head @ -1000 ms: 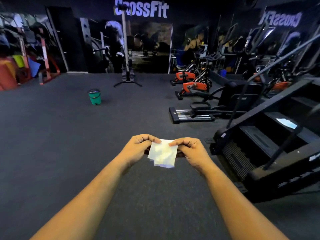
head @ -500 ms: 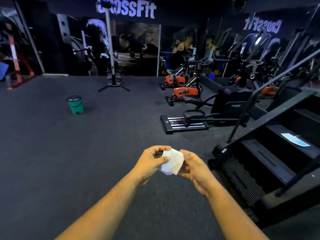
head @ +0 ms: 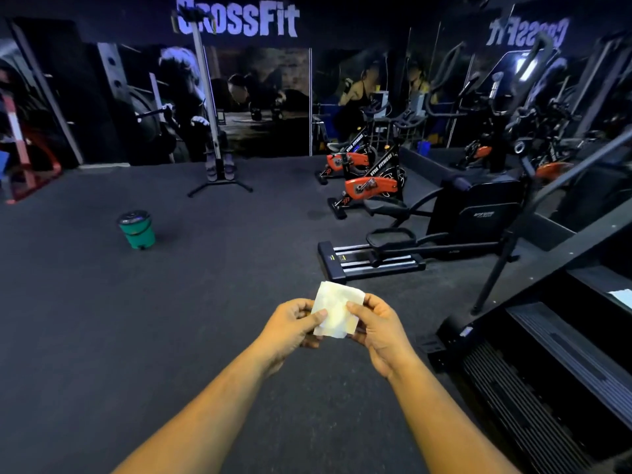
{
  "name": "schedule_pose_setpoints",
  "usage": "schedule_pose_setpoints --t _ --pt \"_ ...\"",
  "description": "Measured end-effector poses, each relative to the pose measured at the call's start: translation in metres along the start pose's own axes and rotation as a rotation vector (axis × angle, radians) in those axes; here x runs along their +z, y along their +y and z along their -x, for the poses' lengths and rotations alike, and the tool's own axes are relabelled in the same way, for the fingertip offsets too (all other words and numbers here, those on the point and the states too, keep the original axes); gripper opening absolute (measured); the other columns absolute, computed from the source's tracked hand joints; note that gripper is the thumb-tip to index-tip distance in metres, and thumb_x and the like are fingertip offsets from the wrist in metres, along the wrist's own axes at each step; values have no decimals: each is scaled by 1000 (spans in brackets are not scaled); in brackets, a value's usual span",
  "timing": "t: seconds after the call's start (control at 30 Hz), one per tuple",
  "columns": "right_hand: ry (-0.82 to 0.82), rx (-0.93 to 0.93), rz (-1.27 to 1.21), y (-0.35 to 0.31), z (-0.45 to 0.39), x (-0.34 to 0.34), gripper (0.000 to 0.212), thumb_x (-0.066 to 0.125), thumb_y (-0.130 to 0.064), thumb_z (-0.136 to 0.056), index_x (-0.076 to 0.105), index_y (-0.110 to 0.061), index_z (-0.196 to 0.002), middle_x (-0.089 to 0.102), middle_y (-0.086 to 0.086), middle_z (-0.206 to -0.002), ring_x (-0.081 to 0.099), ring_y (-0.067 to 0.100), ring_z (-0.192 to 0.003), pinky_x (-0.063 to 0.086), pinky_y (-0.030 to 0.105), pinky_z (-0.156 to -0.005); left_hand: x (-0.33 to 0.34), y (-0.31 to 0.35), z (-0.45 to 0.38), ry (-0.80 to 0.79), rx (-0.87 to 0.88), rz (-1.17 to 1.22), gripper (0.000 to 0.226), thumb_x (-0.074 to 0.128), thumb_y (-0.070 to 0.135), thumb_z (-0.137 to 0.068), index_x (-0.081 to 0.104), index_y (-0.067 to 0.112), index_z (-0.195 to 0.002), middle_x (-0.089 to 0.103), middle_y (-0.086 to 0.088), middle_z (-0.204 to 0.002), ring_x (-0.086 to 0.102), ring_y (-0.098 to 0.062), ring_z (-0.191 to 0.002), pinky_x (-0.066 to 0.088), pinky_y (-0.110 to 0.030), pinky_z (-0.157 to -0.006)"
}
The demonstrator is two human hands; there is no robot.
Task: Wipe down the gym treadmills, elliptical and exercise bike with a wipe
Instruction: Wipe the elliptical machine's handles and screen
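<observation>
A folded white wipe (head: 337, 309) is held out in front of me over the dark floor. My left hand (head: 292, 328) pinches its left edge and my right hand (head: 379, 328) pinches its right edge. Ahead on the right stands a black elliptical (head: 444, 227) with its rails pointing toward me. Behind it are two exercise bikes with orange parts, one nearer (head: 371, 186) and one farther back (head: 345, 160). A black stair-climber machine (head: 564, 354) fills the lower right, right of my right arm.
A green bucket (head: 136, 229) sits on the floor at the left. A tall stand on a cross base (head: 219, 172) is at the back centre. A white sheet (head: 622, 297) lies on a step of the machine at right. Mirrors line the far wall.
The view has turned slightly right and come closer to the elliptical. Both hands have kept hold of the wipe and turned it more upright.
</observation>
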State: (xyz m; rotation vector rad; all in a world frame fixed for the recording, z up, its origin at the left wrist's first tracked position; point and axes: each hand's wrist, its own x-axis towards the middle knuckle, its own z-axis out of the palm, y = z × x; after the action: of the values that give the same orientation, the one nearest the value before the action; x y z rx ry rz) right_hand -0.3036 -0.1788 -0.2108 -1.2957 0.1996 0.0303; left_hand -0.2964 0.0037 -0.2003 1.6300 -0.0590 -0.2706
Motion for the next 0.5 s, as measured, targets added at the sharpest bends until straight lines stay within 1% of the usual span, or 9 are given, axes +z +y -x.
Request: schedule_pose_setpoints --t 0.07,0.13,0.2,0.23,0.27,0.3,0.37,0.43,0.5 --pt "7 10 -15 -1 -37 2 18 64 -13 -97 68 -13 -115 76 12 -108 73 30 -95 57 39 -69 -5 1 -37 30 8 2 16 68 22 -98 70 8 -106 77 -10 -96 68 -18 -80 57 -29 -67" --pt "7 19 -7 -1 -75 6 21 64 -16 -97 68 -13 -117 76 11 -109 72 33 -101 56 48 -80 -12 0 -77 32 10 -2 14 69 23 -98 71 9 -104 78 -8 -94 69 -18 -80 58 -31 -71" --pt "10 33 18 -1 -109 11 21 64 -20 -98 69 -13 -118 77 11 -108 72 32 -102 57 51 -87 -20 -2 -114 24 8 8 15 68 22 -98 71 9 -104 78 -8 -96 69 -18 -80 57 -33 -74" --pt "30 37 35 1 -135 15 21 63 -21 -99 69 -13 -117 77 11 -107 73 31 -101 58 48 -85 -26 -3 -142 8 12 15 15 68 22 -98 71 9 -104 77 -8 -97 69 -17 -80 56 -32 -75" --pt "46 38 58 1 -152 17 20 63 -21 -99 69 -13 -116 77 10 -105 74 30 -99 60 44 -80 -31 -5 -162 -9 16 10 16 68 24 -99 71 9 -105 77 -8 -98 69 -17 -81 56 -33 -76" --pt "66 28 79 1 -178 21 20 63 -20 -99 70 -12 -116 77 10 -104 74 29 -98 60 40 -74 -37 -6 -191 -29 23 7 18 67 26 -99 71 10 -105 77 -8 -98 69 -17 -83 55 -33 -76" --pt "99 17 114 0 -211 26 20 64 -17 -99 70 -10 -116 78 10 -102 75 27 -95 59 36 -69 -46 -5 -231 -59 24 15 21 67 31 -99 71 12 -107 78 -5 -99 69 -14 -83 54 -31 -76" --pt "149 4 136 -4 -250 33 18 63 -14 -99 70 -8 -114 78 11 -99 76 24 -89 58 32 -64 -56 -1 -278 -107 15 31 22 67 35 -98 72 17 -110 78 2 -100 69 -6 -81 52 -21 -72" --pt "198 1 144 -11 -283 38 16 63 -13 -99 70 -7 -112 78 12 -98 76 25 -87 60 34 -64 -62 6 -323 -155 -2 31 21 67 37 -98 72 22 -112 78 7 -102 70 -2 -83 48 -14 -68"
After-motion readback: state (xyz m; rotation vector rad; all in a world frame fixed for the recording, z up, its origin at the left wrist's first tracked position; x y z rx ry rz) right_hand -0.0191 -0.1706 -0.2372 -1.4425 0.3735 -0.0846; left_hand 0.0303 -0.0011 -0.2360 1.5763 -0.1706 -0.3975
